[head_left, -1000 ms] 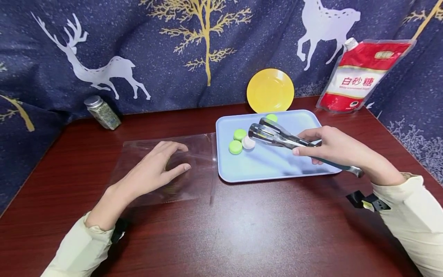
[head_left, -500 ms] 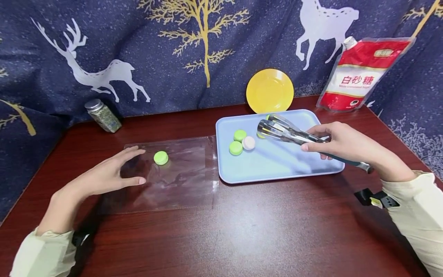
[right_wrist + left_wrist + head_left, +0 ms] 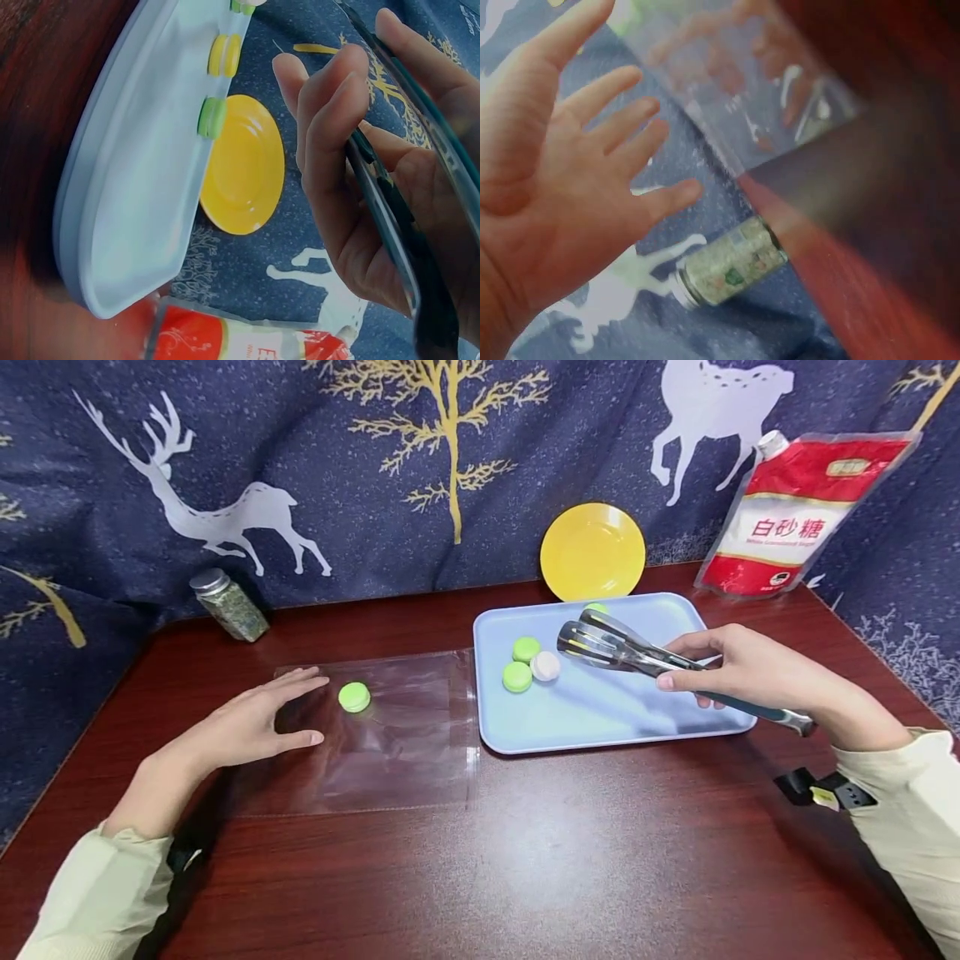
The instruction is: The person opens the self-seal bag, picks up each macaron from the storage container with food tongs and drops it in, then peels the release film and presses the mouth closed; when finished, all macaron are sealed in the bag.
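Observation:
My left hand (image 3: 240, 718) hovers at the left end of a clear plastic bag (image 3: 397, 760), fingers spread and holding nothing; whether it touches the bag I cannot tell. Just right of its fingertips is a green macaron (image 3: 354, 697), but whether it lies inside or on top of the bag is unclear. My right hand (image 3: 750, 672) grips metal tongs (image 3: 637, 653) above a light blue tray (image 3: 600, 718). On that tray sit green macarons (image 3: 517, 677), a pale pink one (image 3: 545, 666) and, visible in the right wrist view, a yellow macaron (image 3: 224, 55). The tongs' ends stand apart.
Behind the tray a yellow plate (image 3: 592, 552) leans against the patterned cloth. A red and white sugar pouch (image 3: 795, 518) stands at the back right. At the back left, a jar of dried herbs (image 3: 231, 606) leans on the cloth.
My left hand has moved left off the middle of the bag, uncovering the green macaron. The right hand has shifted slightly right with the tongs, away from the pink macaron.

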`<control>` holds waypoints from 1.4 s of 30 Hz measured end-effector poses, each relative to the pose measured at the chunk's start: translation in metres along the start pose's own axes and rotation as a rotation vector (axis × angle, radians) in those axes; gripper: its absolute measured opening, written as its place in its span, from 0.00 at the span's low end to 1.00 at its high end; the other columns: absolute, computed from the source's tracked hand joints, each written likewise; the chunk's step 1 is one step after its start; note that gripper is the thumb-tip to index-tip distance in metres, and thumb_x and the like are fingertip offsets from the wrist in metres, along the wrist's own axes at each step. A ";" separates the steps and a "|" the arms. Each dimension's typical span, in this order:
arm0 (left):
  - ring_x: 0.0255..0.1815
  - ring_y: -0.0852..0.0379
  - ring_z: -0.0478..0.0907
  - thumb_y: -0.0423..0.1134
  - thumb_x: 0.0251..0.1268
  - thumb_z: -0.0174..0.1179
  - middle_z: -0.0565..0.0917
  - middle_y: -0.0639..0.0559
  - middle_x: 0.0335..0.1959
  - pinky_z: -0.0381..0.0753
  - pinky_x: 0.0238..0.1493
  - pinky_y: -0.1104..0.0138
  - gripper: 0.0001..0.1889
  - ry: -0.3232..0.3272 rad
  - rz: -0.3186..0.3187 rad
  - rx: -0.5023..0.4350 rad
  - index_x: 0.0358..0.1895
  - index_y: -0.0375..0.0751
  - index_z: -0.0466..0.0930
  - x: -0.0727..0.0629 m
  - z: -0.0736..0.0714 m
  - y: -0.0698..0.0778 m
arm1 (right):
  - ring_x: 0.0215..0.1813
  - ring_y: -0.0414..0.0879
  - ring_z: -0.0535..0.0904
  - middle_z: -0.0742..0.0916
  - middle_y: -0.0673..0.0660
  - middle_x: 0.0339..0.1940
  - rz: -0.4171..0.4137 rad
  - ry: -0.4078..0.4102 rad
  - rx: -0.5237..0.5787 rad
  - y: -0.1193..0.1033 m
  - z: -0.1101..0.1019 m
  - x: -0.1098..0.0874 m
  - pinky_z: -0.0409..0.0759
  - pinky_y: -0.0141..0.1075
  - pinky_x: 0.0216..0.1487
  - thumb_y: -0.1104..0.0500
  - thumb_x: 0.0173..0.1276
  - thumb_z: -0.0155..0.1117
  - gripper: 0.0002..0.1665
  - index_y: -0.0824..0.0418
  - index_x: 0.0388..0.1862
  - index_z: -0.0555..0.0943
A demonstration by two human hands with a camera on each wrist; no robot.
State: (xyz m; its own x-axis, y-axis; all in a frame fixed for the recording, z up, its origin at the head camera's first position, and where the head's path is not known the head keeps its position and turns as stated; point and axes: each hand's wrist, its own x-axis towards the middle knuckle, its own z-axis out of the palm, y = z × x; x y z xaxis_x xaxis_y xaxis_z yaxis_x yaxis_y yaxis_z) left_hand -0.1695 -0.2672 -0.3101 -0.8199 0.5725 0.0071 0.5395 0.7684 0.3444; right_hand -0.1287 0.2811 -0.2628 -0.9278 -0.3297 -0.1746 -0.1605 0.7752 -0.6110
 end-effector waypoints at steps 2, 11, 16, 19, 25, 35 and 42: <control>0.66 0.36 0.57 0.54 0.53 0.67 0.63 0.33 0.66 0.58 0.60 0.46 0.42 -0.030 -0.013 0.026 0.66 0.33 0.63 0.003 0.001 0.001 | 0.21 0.47 0.74 0.79 0.55 0.19 0.005 0.001 -0.004 0.000 0.000 -0.001 0.70 0.35 0.20 0.48 0.59 0.68 0.29 0.63 0.54 0.76; 0.57 0.39 0.71 0.51 0.53 0.67 0.74 0.33 0.56 0.67 0.55 0.48 0.38 -0.006 0.008 0.102 0.61 0.28 0.68 0.006 0.003 0.008 | 0.22 0.46 0.75 0.80 0.53 0.19 0.017 0.007 -0.048 0.001 0.001 0.002 0.70 0.35 0.23 0.46 0.58 0.68 0.32 0.65 0.54 0.76; 0.54 0.41 0.73 0.41 0.55 0.67 0.78 0.36 0.51 0.69 0.52 0.49 0.27 0.046 0.055 0.090 0.55 0.28 0.74 0.008 0.003 0.009 | 0.22 0.46 0.75 0.80 0.53 0.20 0.025 0.014 -0.045 0.003 0.000 0.000 0.71 0.35 0.23 0.46 0.58 0.69 0.32 0.65 0.55 0.76; 0.50 0.43 0.76 0.36 0.54 0.67 0.81 0.40 0.46 0.72 0.49 0.51 0.20 0.099 0.096 0.104 0.50 0.30 0.78 0.010 0.004 0.008 | 0.22 0.47 0.75 0.80 0.53 0.20 0.033 0.015 -0.050 0.004 -0.002 -0.001 0.70 0.35 0.22 0.46 0.58 0.69 0.33 0.65 0.55 0.76; 0.47 0.44 0.78 0.41 0.55 0.67 0.82 0.42 0.43 0.74 0.45 0.50 0.19 0.129 0.058 0.163 0.47 0.33 0.81 0.014 0.008 0.010 | 0.22 0.46 0.75 0.80 0.53 0.20 0.037 0.008 -0.055 0.006 -0.001 0.000 0.70 0.35 0.22 0.45 0.58 0.68 0.33 0.65 0.55 0.76; 0.44 0.48 0.79 0.43 0.54 0.68 0.84 0.47 0.39 0.76 0.41 0.51 0.13 0.260 0.072 0.224 0.40 0.39 0.86 0.013 0.021 0.004 | 0.22 0.46 0.75 0.80 0.53 0.20 0.022 0.017 -0.052 0.006 0.001 0.003 0.70 0.35 0.23 0.45 0.56 0.69 0.34 0.65 0.54 0.76; 0.42 0.48 0.80 0.37 0.54 0.67 0.84 0.48 0.36 0.75 0.41 0.52 0.09 0.267 0.151 0.170 0.38 0.38 0.86 0.013 0.015 0.003 | 0.22 0.46 0.75 0.81 0.53 0.20 0.047 0.024 -0.056 0.009 -0.001 0.002 0.71 0.35 0.23 0.45 0.57 0.69 0.34 0.66 0.55 0.76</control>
State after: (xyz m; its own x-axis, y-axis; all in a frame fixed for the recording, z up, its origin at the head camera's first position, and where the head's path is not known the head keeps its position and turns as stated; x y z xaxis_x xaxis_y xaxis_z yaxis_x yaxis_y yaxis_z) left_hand -0.1760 -0.2532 -0.3234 -0.7378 0.6051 0.2992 0.6639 0.7306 0.1593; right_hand -0.1318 0.2878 -0.2679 -0.9424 -0.2797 -0.1833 -0.1344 0.8188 -0.5581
